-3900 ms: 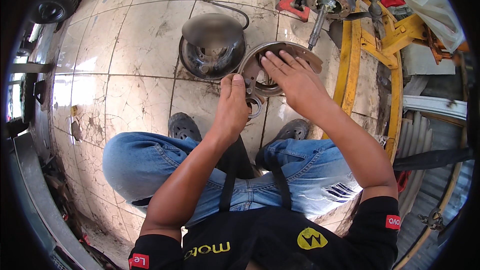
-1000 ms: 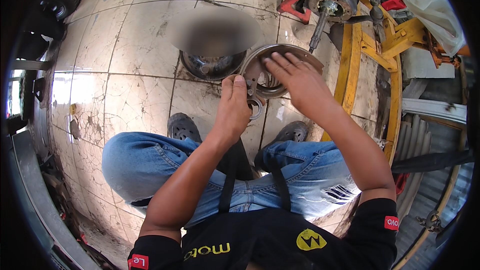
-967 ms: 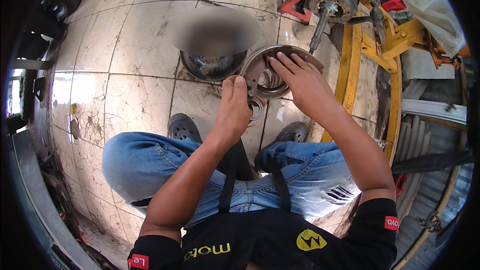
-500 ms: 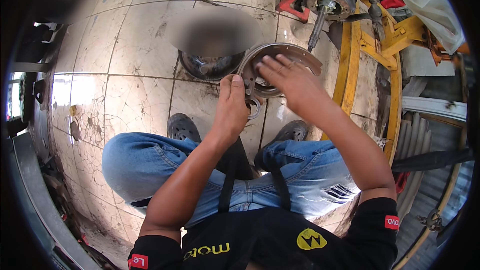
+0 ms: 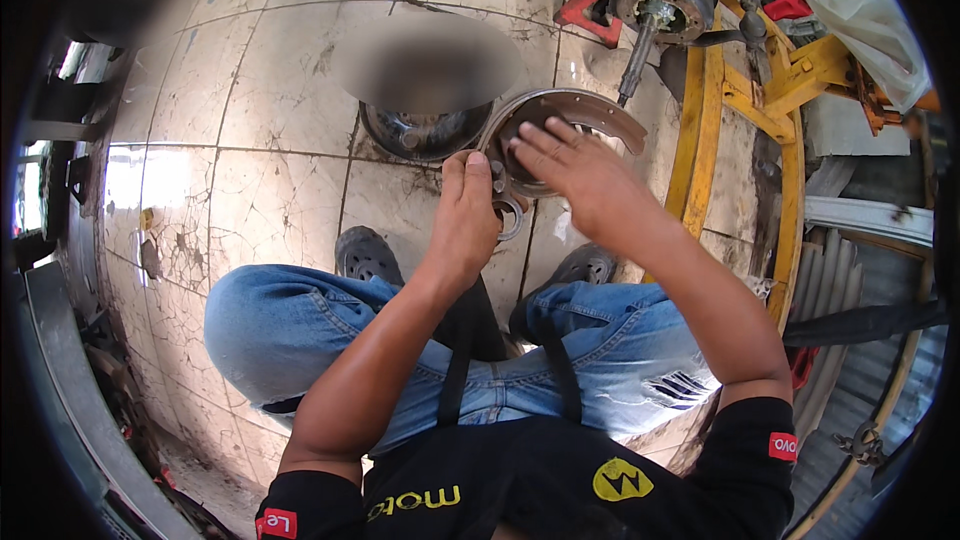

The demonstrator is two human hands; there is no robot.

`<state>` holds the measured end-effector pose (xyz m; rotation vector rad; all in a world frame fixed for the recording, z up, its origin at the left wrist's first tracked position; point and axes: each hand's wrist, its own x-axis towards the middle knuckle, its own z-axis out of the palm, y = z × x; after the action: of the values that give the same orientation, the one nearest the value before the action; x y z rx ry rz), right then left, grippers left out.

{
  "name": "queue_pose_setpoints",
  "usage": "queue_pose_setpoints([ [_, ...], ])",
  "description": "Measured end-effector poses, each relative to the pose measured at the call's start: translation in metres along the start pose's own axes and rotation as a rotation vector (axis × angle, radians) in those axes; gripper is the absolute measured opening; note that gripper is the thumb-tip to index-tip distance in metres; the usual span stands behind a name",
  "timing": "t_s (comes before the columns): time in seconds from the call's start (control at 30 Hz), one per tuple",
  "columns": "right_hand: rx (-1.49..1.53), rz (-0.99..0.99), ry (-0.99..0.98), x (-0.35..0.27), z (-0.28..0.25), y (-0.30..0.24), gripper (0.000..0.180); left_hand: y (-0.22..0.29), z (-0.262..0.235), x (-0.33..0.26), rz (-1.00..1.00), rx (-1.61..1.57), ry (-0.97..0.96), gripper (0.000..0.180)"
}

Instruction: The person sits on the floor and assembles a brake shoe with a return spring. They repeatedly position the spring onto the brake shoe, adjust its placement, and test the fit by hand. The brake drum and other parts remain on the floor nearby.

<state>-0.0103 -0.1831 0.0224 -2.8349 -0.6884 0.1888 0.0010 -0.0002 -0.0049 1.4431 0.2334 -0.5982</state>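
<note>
A curved brownish metal part [image 5: 590, 107], looking like a brake backing plate or shield, is held off the floor between my knees. It has a broad arched rim and a small metal ring [image 5: 518, 223] at its near end. My left hand [image 5: 463, 210] grips its left side, thumb on top, fingers partly hidden underneath. My right hand [image 5: 600, 180] lies over the part with its fingers stretched out, seemingly touching the inner face. Just beyond, at the left, a black round pan-like part [image 5: 410, 141] rests on the floor, partly covered by a blurred patch.
A brake drum assembly with a shaft [image 5: 655, 0] stands at the far right beside a red stand [image 5: 588, 10]. A yellow metal frame [image 5: 697, 130] runs along my right. Corrugated sheets [image 5: 835, 280] lie farther right, and a grey metal edge [image 5: 85, 390] borders the left.
My right hand has shifted slightly right and nearer over the metal part, which is tilted a little differently. My left hand keeps its grip almost in place.
</note>
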Motion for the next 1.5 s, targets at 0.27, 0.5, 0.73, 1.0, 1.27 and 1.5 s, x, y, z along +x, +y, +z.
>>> queue_pose_setpoints([
  [0.27, -0.034, 0.048, 0.017, 0.001, 0.001, 0.004, 0.056, -0.014, -0.001, 0.006, 0.020, 0.019, 0.026, 0.046],
  [0.5, -0.008, -0.001, 0.017, 0.001, -0.002, -0.009, 0.053, -0.018, -0.003, 0.009, 0.033, 0.005, 0.008, 0.043],
  [0.73, -0.096, 0.071, 0.071, -0.002, 0.006, -0.003, 0.053, -0.007, 0.002, 0.003, 0.005, -0.081, -0.012, 0.041],
  [1.0, -0.061, 0.132, 0.046, -0.002, 0.003, 0.001, 0.055, -0.021, -0.002, 0.011, 0.052, 0.000, 0.023, 0.042],
  [1.27, -0.097, 0.135, 0.013, -0.004, 0.002, 0.010, 0.056, -0.006, 0.001, 0.003, 0.012, -0.060, -0.012, 0.043],
  [1.5, -0.111, 0.118, 0.045, -0.005, 0.004, 0.017, 0.052, -0.013, -0.002, 0.007, 0.026, -0.022, -0.010, 0.043],
])
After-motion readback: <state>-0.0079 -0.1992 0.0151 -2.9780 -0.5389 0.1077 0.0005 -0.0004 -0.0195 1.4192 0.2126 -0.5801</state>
